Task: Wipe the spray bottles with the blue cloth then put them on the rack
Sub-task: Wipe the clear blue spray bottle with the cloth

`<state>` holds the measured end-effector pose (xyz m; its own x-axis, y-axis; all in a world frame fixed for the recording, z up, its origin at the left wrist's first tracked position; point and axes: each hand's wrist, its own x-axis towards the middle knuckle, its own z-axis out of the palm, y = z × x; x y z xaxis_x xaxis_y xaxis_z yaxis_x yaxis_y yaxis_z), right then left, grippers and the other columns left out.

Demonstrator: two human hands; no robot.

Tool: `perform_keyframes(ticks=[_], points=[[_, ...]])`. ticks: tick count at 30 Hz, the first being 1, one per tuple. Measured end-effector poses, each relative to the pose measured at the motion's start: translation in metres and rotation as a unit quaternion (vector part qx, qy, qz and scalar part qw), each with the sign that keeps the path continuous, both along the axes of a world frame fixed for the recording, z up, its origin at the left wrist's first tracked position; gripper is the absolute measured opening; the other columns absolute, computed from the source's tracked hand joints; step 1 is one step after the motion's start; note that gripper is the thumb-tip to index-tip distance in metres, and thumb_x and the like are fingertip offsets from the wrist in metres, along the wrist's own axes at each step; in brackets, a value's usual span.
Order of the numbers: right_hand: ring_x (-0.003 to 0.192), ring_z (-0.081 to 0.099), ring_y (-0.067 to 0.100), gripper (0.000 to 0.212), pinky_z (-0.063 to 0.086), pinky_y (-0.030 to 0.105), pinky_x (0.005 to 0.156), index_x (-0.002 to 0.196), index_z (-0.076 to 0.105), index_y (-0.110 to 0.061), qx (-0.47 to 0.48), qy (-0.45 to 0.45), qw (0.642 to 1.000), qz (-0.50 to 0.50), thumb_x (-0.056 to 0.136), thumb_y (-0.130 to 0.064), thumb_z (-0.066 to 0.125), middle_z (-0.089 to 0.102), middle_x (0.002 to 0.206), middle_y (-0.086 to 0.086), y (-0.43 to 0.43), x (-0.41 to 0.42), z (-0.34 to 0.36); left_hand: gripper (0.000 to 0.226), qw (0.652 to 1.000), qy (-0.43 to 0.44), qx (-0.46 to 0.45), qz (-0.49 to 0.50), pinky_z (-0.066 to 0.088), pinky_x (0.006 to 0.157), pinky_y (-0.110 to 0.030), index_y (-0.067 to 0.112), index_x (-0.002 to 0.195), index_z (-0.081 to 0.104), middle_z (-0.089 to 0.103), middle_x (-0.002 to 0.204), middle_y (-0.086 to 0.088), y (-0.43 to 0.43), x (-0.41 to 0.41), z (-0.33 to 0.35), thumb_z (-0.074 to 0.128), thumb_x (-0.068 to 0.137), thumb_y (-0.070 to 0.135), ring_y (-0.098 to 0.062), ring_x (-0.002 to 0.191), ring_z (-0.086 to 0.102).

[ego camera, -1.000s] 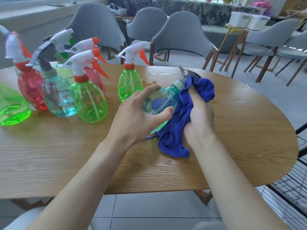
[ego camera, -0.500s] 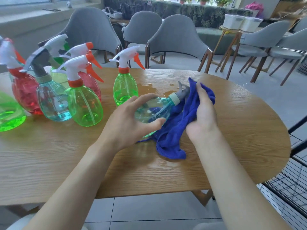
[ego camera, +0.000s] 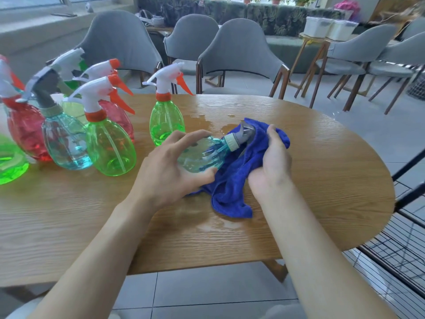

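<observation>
1. The left hand [ego camera: 170, 171] curls round the teal spray bottle [ego camera: 202, 155], tipping it on its side over the table [ego camera: 322, 171], likely to steady it.
2. The right hand [ego camera: 271, 162] bunches the blue cloth [ego camera: 232, 192] around its grey nozzle [ego camera: 247, 133], apparently to dry it.
3. The black wire rack [ego camera: 391, 256] waits low at the right; other bottles [ego camera: 110, 143] stand grouped left.

On the table [ego camera: 322, 180] I count eight bottles: four green [ego camera: 9, 166] [ego camera: 71, 110] [ego camera: 110, 153] [ego camera: 166, 123], two red [ego camera: 25, 134] [ego camera: 122, 123] and two blue [ego camera: 66, 146] [ego camera: 197, 157]. There is one cloth [ego camera: 232, 187]. Behind, at least five chairs [ego camera: 119, 40] [ego camera: 190, 35] [ego camera: 239, 47] [ego camera: 361, 44] [ego camera: 404, 51] and two white boxes [ego camera: 317, 26] [ego camera: 342, 29] are visible.
</observation>
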<state>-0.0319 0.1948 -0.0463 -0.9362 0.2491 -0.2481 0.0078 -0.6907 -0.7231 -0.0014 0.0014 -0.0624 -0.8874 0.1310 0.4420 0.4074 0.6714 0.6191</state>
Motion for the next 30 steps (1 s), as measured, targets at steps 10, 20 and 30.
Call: perform_keyframes(ticks=[10,20,30], points=[[0.092,0.078,0.027,0.032,0.062,0.040,0.082,0.109,0.075,-0.012,-0.036,-0.016,0.999,0.006,0.106,-0.040,0.060,0.081,0.102,0.010,0.000,-0.004,-0.001,0.067,1.000,-0.001,0.012,0.015,0.057,0.091,-0.044,0.058,0.136,0.057,0.061,0.118,0.020,-0.001,0.002,0.000,0.074,0.071,0.061,-0.006,0.107,0.064],[0.113,0.075,0.032,0.053,0.056,0.050,0.104,0.131,0.068,0.001,-0.031,0.063,0.996,0.060,0.100,-0.042,0.068,0.076,0.123,0.016,-0.006,0.008,0.005,0.059,0.993,-0.047,0.107,0.010,0.049,0.104,-0.029,0.053,0.133,0.063,0.068,0.125,0.020,-0.003,0.000,0.002,0.078,0.076,0.055,0.007,0.116,0.061],[0.092,0.078,0.026,0.014,0.065,0.041,0.081,0.092,0.072,-0.009,0.106,0.096,0.989,-0.022,0.099,-0.021,0.073,0.079,0.096,0.008,-0.008,0.004,0.007,0.042,0.961,-0.147,0.233,-0.005,0.055,0.071,-0.013,0.048,0.117,0.071,0.079,0.101,0.015,0.003,0.001,0.012,0.075,0.075,0.047,-0.003,0.091,0.075]])
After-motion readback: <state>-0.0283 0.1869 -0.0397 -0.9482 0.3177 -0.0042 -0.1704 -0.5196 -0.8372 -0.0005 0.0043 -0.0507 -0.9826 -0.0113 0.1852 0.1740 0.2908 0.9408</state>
